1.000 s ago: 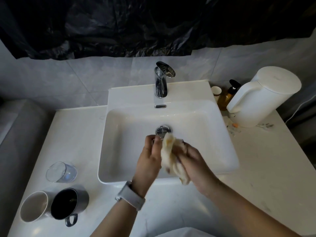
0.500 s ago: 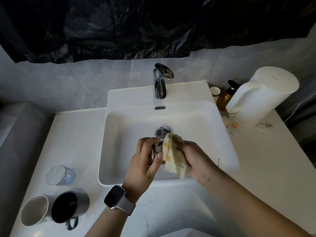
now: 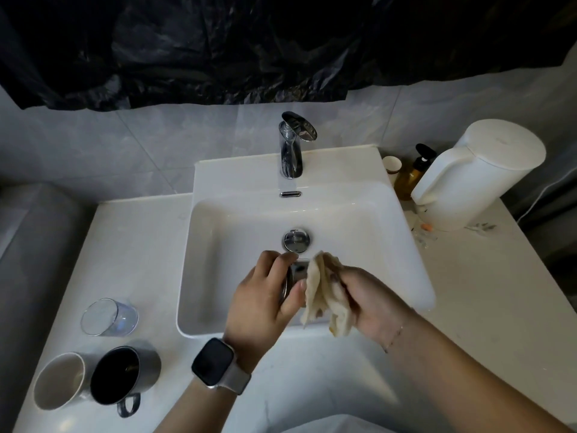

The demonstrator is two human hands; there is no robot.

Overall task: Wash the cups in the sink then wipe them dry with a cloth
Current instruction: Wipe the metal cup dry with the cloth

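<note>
Over the front of the white sink (image 3: 218, 220), my left hand (image 3: 265, 295) grips a shiny metal cup (image 3: 296, 270), mostly hidden by the fingers. My right hand (image 3: 371, 298) holds a crumpled cream cloth (image 3: 321, 295) pressed against the cup's right side. On the counter at the left stand a clear glass (image 3: 109, 317), a white mug (image 3: 59, 381) and a dark grey mug (image 3: 125, 375) with its handle toward me.
A chrome faucet (image 3: 293, 145) stands behind the basin, with the drain plug (image 3: 296, 240) below it. At the right back are a white kettle (image 3: 474, 176), an amber pump bottle (image 3: 412, 173) and a small paper cup (image 3: 392, 167). White countertop (image 3: 499, 292) extends right.
My left hand has turned around the cup, showing the watch face, and more of the metal cup shows. The cloth has shifted to the cup's right side.
</note>
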